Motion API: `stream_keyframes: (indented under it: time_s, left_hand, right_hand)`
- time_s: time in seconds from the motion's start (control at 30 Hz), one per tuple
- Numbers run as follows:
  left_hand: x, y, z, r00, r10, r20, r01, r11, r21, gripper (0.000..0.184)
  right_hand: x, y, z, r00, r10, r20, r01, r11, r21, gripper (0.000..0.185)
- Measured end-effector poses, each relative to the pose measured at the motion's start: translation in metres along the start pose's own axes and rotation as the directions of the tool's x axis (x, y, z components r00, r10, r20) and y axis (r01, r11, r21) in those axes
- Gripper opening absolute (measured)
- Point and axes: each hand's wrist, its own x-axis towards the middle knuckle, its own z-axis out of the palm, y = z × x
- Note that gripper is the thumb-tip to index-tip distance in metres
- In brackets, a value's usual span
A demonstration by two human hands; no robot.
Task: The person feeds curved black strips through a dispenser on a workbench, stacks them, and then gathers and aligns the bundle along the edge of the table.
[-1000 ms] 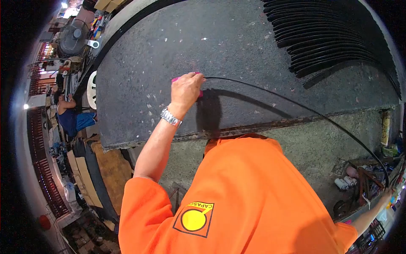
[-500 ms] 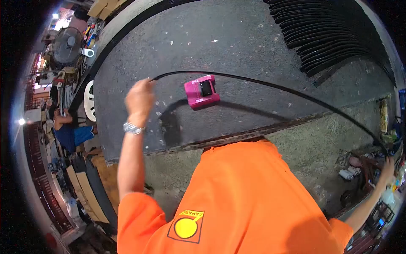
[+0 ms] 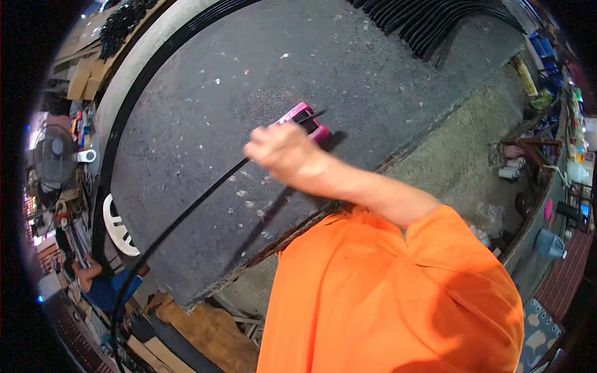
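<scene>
R hand (image 3: 283, 152) closed round blk strip (image 3: 188, 211), blurred, at near-L side of pink tool (image 3: 306, 119) on tbl (image 3: 342, 74), R forearm slanting in across body, L hand out of view, grip unknown.

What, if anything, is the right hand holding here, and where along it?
The right hand holds a thin black strip near one end; a short tip shows past the hand, over the magenta device.

Tabletop (image 3: 186, 124): dark grey, pale-flecked
Floor (image 3: 457, 168): rough concrete, right of centre
Fan (image 3: 55, 155): caged, left edge
Cardboard (image 3: 87, 78): upper left
Light (image 3: 40, 299): small, bright, lower left
</scene>
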Motion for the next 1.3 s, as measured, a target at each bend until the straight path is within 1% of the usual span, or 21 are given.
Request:
stream_keyframes:
  time_s: [0.07,0.13,0.17,0.33,0.47,0.57,0.63,0.73,0.8,0.87,0.93,0.97,1.0,1.07,1.1,1.13,1.17,1.2,1.27,1.3]
  left_hand:
    - [-0.014,0.013,0.019,0.996,-0.049,0.075,0.050,0.999,-0.012,0.030]
    - [-0.025,0.025,0.038,0.989,-0.063,0.134,0.067,0.997,-0.029,0.030]
    - [-0.031,0.030,0.046,0.986,-0.064,0.153,0.071,0.997,-0.038,0.030]
    - [-0.042,0.058,0.074,0.974,-0.051,0.223,0.070,0.995,-0.076,0.030]
    - [-0.045,0.080,0.092,0.968,-0.033,0.251,0.060,0.993,-0.100,0.031]
    - [-0.045,0.085,0.103,0.962,-0.019,0.272,0.050,0.993,-0.106,0.031]
    - [-0.043,0.088,0.111,0.961,-0.007,0.276,0.037,0.994,-0.104,0.031]
    - [-0.044,0.088,0.126,0.959,0.023,0.283,0.008,0.994,-0.107,0.031]
    - [-0.045,0.086,0.142,0.959,0.052,0.280,-0.021,0.993,-0.115,0.032]
    - [-0.039,0.087,0.159,0.956,0.139,0.260,-0.106,0.985,-0.135,0.032]
    - [-0.045,0.109,0.156,0.951,0.209,0.229,-0.174,0.971,-0.166,0.032]
    - [-0.048,0.119,0.165,0.962,0.156,0.222,-0.118,0.978,-0.172,0.034]
    - [-0.058,0.142,0.151,0.971,0.102,0.216,-0.063,0.982,-0.179,0.036]
    - [-0.070,0.174,0.144,0.969,0.220,0.113,-0.174,0.932,-0.318,0.040]
    - [-0.078,0.188,0.136,0.969,0.192,0.153,-0.128,0.927,-0.352,0.041]
    - [-0.093,0.217,0.101,0.968,0.165,0.188,-0.082,0.919,-0.386,0.043]
    - [-0.104,0.239,0.079,0.963,0.169,0.211,-0.087,0.932,-0.351,0.043]
    - [-0.109,0.257,0.066,0.957,0.172,0.232,-0.093,0.944,-0.316,0.043]
    - [-0.112,0.288,0.062,0.944,0.164,0.286,-0.055,0.933,-0.356,0.042]
    - [-0.119,0.303,0.045,0.954,0.185,0.234,-0.086,0.921,-0.379,0.040]
  right_hand:
    - [0.012,-0.028,0.026,0.998,-0.027,-0.059,0.028,0.999,0.030,0.013]
    - [0.016,-0.038,0.037,0.997,-0.051,-0.059,0.055,0.996,0.072,0.012]
    - [0.016,-0.040,0.039,0.997,-0.057,-0.056,0.061,0.996,0.059,0.012]
    - [0.011,-0.033,0.045,0.998,-0.068,-0.017,0.068,0.998,0.015,0.012]
    - [0.000,-0.019,0.039,0.999,-0.039,0.022,0.039,0.999,-0.019,0.015]
    - [-0.011,0.000,0.033,0.997,0.004,0.072,0.000,0.998,-0.056,0.014]
    - [-0.019,0.016,0.024,0.997,0.020,0.068,-0.016,0.998,-0.062,0.015]
    - [-0.035,0.050,0.012,0.995,0.076,0.060,-0.070,0.993,-0.098,0.022]
    - [-0.044,0.070,-0.002,0.990,0.136,0.030,-0.130,0.980,-0.153,0.023]
    - [-0.053,0.094,-0.019,0.981,0.186,0.054,-0.169,0.957,-0.234,0.022]
    - [-0.066,0.118,-0.030,0.966,0.254,0.045,-0.226,0.918,-0.326,0.019]
    - [-0.073,0.131,-0.037,0.961,0.274,0.046,-0.240,0.902,-0.360,0.017]
    - [-0.080,0.144,-0.043,0.955,0.294,0.049,-0.252,0.885,-0.392,0.016]
    - [-0.093,0.166,-0.061,0.942,0.328,0.072,-0.264,0.855,-0.447,0.017]
    - [-0.100,0.178,-0.069,0.942,0.330,0.060,-0.266,0.843,-0.467,0.015]
    - [-0.106,0.189,-0.077,0.942,0.333,0.044,-0.270,0.830,-0.487,0.013]
    - [-0.113,0.201,-0.086,0.928,0.370,0.050,-0.293,0.803,-0.519,0.011]
    - [-0.118,0.210,-0.096,0.911,0.408,0.053,-0.315,0.774,-0.549,0.009]
    - [-0.128,0.226,-0.115,0.898,0.440,0.020,-0.342,0.724,-0.599,0.008]
    - [-0.137,0.240,-0.123,0.905,0.426,0.003,-0.342,0.728,-0.594,0.009]
